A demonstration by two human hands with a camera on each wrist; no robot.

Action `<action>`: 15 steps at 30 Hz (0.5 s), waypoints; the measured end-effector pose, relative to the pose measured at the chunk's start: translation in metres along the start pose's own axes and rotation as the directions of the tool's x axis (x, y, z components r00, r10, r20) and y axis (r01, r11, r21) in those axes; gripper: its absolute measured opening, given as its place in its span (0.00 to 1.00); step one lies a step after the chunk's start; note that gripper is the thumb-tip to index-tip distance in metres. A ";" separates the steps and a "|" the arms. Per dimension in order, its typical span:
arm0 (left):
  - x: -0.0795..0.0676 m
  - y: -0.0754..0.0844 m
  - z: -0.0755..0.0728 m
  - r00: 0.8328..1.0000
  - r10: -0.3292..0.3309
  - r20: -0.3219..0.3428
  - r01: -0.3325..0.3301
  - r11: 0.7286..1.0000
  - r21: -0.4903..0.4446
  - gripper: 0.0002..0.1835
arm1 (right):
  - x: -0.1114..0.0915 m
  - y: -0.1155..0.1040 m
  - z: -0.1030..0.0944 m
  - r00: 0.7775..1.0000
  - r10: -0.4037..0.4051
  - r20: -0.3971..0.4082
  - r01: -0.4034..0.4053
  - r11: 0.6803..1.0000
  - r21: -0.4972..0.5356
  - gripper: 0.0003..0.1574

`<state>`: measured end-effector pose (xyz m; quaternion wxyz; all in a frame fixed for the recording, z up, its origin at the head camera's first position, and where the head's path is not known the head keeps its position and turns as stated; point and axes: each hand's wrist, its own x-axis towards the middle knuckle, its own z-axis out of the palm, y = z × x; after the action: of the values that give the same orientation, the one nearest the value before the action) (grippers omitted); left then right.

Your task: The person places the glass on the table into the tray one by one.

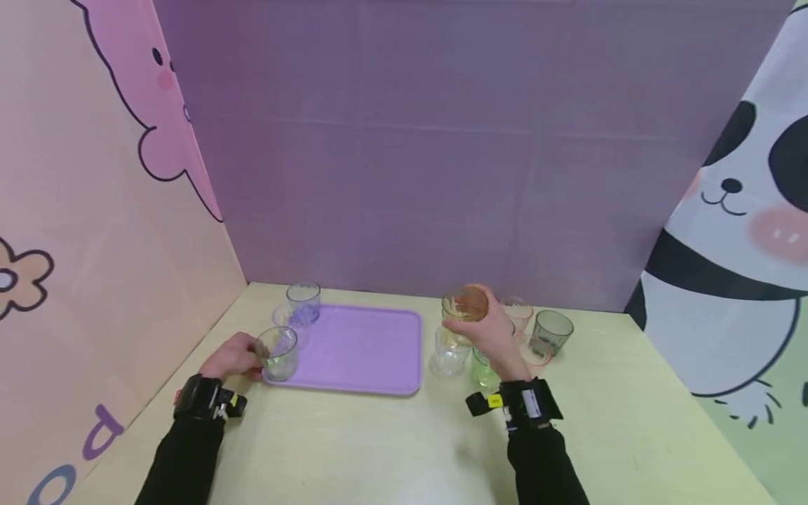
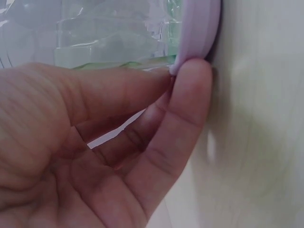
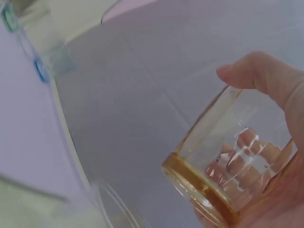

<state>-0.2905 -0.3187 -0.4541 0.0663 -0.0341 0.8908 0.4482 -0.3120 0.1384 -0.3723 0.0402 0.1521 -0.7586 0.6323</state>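
In the head view, my left hand (image 1: 230,356) is at the near left corner of the purple tray (image 1: 360,351). The left wrist view shows its thumb and finger pinching the tray rim (image 2: 197,33), right beside a clear glass with a green tint (image 2: 109,33). That glass (image 1: 278,354) stands on the tray corner. My right hand (image 1: 492,337) grips an amber glass (image 1: 465,303), raised and tilted above the right-hand group of glasses. In the right wrist view, the fingers show through the amber glass (image 3: 202,187).
A bluish glass (image 1: 304,301) and a clear one stand at the tray's back left. Right of the tray are a clear glass (image 1: 451,356), a green glass (image 1: 485,375), a grey glass (image 1: 553,333) and red-rimmed glasses (image 1: 535,356). A purple backdrop (image 1: 379,175) rises behind.
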 end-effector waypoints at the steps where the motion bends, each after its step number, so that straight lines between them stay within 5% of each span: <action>1: 0.000 0.000 0.000 1.000 -0.001 0.003 0.001 1.000 0.002 0.11 | 0.001 -0.001 0.005 1.000 0.001 0.014 -0.001 1.000 0.021 0.49; 9: -0.001 0.002 -0.001 1.000 -0.026 0.010 0.026 1.000 0.014 0.10 | 0.018 0.001 0.047 0.993 -0.028 0.118 0.013 0.992 0.124 0.46; 10: -0.001 0.003 -0.002 1.000 -0.023 0.008 0.023 1.000 0.012 0.10 | 0.030 0.019 0.052 0.988 -0.056 0.141 0.035 0.989 0.146 0.45; 15: -0.001 0.003 -0.002 1.000 -0.009 0.012 0.009 1.000 0.005 0.10 | 0.036 0.025 0.077 0.985 -0.030 0.167 0.004 0.988 0.154 0.45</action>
<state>-0.2904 -0.3185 -0.4505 0.0736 -0.0354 0.8914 0.4459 -0.3434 0.0610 -0.4022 -0.0308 0.2143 -0.7071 0.6732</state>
